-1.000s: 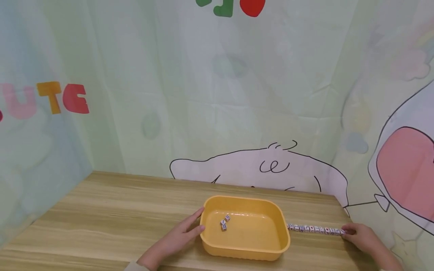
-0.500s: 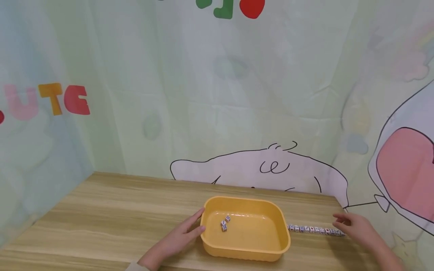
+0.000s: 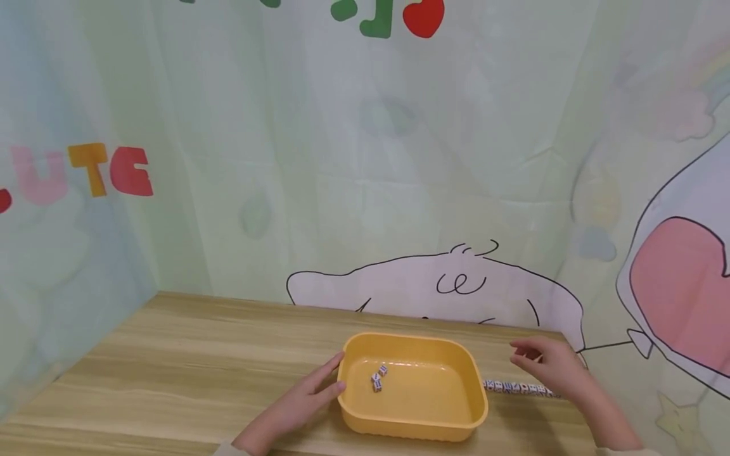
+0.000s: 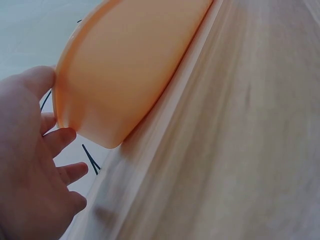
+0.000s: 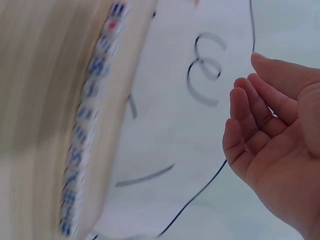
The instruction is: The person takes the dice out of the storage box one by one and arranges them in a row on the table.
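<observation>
A yellow plastic tub (image 3: 413, 429) stands on the table, with three small white dice (image 3: 376, 378) lying at the left inside it. My left hand (image 3: 296, 405) touches the tub's left end, fingers and thumb resting along its rim and outer wall. From the tub's right side runs a straight row of white dice (image 3: 516, 387) with blue and red spots; part of it is hidden behind my right arm. My right hand (image 3: 553, 367) hovers over that row, its fingers loosely bent and nothing between them. In the right wrist view the dice row (image 5: 82, 130) looks blurred.
The wood-grain table (image 3: 199, 361) ends at a pale cloth backdrop (image 3: 342, 190) printed with cartoon figures and letters, which also hangs at the left and right sides.
My right hand has let go of the far right end of the dice row, lifted, and moved left toward the tub. The left hand and the tub have stayed in place.
</observation>
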A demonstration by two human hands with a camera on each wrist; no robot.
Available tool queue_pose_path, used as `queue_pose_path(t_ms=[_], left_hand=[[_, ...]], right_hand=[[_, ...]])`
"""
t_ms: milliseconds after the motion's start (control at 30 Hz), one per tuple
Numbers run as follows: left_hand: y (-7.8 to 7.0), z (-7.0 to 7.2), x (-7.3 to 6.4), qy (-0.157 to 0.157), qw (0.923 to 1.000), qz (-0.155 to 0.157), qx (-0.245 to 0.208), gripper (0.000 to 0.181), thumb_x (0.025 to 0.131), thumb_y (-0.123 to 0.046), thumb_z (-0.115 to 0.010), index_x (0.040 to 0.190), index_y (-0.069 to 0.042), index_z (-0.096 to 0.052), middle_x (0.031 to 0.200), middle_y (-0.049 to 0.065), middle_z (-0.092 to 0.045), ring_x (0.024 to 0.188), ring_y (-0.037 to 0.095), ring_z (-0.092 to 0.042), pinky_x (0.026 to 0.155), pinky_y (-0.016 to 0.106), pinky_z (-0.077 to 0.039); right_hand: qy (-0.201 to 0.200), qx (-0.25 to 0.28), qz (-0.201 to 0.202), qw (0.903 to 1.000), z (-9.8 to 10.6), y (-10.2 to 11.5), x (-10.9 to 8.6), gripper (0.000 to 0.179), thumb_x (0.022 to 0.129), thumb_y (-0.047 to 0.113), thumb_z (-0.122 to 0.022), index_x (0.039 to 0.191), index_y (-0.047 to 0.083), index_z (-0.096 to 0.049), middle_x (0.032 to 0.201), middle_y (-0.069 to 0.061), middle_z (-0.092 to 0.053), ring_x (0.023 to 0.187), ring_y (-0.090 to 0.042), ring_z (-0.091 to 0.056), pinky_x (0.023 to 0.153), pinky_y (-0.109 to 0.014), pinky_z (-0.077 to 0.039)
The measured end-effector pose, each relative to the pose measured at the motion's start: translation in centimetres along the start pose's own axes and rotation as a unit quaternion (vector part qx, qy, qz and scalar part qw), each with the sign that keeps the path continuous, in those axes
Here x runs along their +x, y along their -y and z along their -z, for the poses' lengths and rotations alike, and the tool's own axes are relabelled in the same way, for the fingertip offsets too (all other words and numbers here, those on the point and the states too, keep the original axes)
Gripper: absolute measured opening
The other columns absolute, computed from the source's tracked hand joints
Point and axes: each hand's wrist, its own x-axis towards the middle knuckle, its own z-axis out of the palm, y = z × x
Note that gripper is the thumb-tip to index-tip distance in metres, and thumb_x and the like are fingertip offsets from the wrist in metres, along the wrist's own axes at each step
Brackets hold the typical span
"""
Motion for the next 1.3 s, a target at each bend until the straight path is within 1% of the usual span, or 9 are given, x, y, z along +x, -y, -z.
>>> queue_pose_path(t_ms=[133,233,400,633,833,1067,1300], left_hand=[[-0.1,-0.1,-0.1,0.001,1.0000,0.003,-0.003,0.064,0.098,-0.046,-0.050,0.153,-0.024,-0.026,0.158,0.011,-0.022,0.143,0.044,-0.018,0.110,0.068,-0.015],[-0.2,-0.1,-0.2,-0.001,1.0000,0.002,-0.009,0.064,0.098,-0.045,-0.050,0.153,-0.024,-0.026,0.158,0.012,-0.022,0.143,0.044,-0.018,0.110,0.069,-0.014],[-0.2,-0.1,-0.2,-0.007,0.9999,-0.001,-0.009,0.064,0.098,-0.044,-0.051,0.153,-0.024,-0.026,0.158,0.011,-0.022,0.144,0.043,-0.018,0.111,0.068,-0.014],[-0.2,0.0,-0.2,-0.005,1.0000,-0.001,-0.006,0.063,0.098,-0.045,-0.050,0.153,-0.024,-0.027,0.158,0.010,-0.023,0.143,0.043,-0.019,0.110,0.068,-0.015],[-0.3,-0.1,-0.2,-0.005,0.9999,-0.005,-0.011,0.064,0.098,-0.044,-0.051,0.153,-0.023,-0.027,0.158,0.012,-0.023,0.143,0.042,-0.018,0.111,0.067,-0.015],[-0.4,-0.1,-0.1,-0.004,0.9999,-0.008,-0.012,0.065,0.098,-0.043,-0.051,0.153,-0.021,-0.027,0.158,0.012,-0.023,0.144,0.042,-0.018,0.112,0.066,-0.014],[-0.4,0.0,-0.2,-0.006,0.9999,-0.009,-0.007,0.065,0.098,-0.044,-0.051,0.153,-0.021,-0.027,0.158,0.012,-0.023,0.143,0.042,-0.019,0.111,0.066,-0.015]], right_hand=[[0.018,0.030,0.039,0.9986,-0.7,2.3,0.5,0.029,0.089,0.020,-0.070,0.110,0.001,-0.069,0.085,0.005,-0.067,0.075,-0.003,-0.057,0.064,-0.021,-0.051],[0.037,0.056,0.074,0.9949,-1.3,3.8,1.1,0.029,0.089,0.019,-0.068,0.110,-0.002,-0.068,0.086,0.004,-0.066,0.077,-0.003,-0.056,0.064,-0.022,-0.052],[0.054,0.057,0.119,0.9898,-2.3,5.9,2.2,0.026,0.089,0.017,-0.068,0.108,-0.001,-0.069,0.086,0.005,-0.064,0.076,-0.003,-0.055,0.064,-0.022,-0.051],[0.069,0.057,0.145,0.9853,-4.2,7.7,3.0,0.021,0.088,0.015,-0.070,0.105,0.002,-0.070,0.085,0.006,-0.064,0.075,-0.003,-0.055,0.063,-0.021,-0.050],[0.079,0.077,0.161,0.9808,-5.8,9.0,3.4,0.020,0.087,0.015,-0.071,0.103,0.003,-0.070,0.085,0.005,-0.065,0.075,-0.003,-0.055,0.062,-0.021,-0.050],[0.103,0.087,0.158,0.9782,-7.3,10.7,3.7,0.021,0.088,0.016,-0.071,0.105,0.004,-0.070,0.087,0.005,-0.065,0.077,-0.005,-0.055,0.065,-0.021,-0.050],[0.111,0.097,0.183,0.9719,-9.2,11.8,4.4,0.021,0.087,0.013,-0.071,0.104,0.000,-0.070,0.085,0.003,-0.065,0.076,-0.005,-0.056,0.065,-0.021,-0.051]])
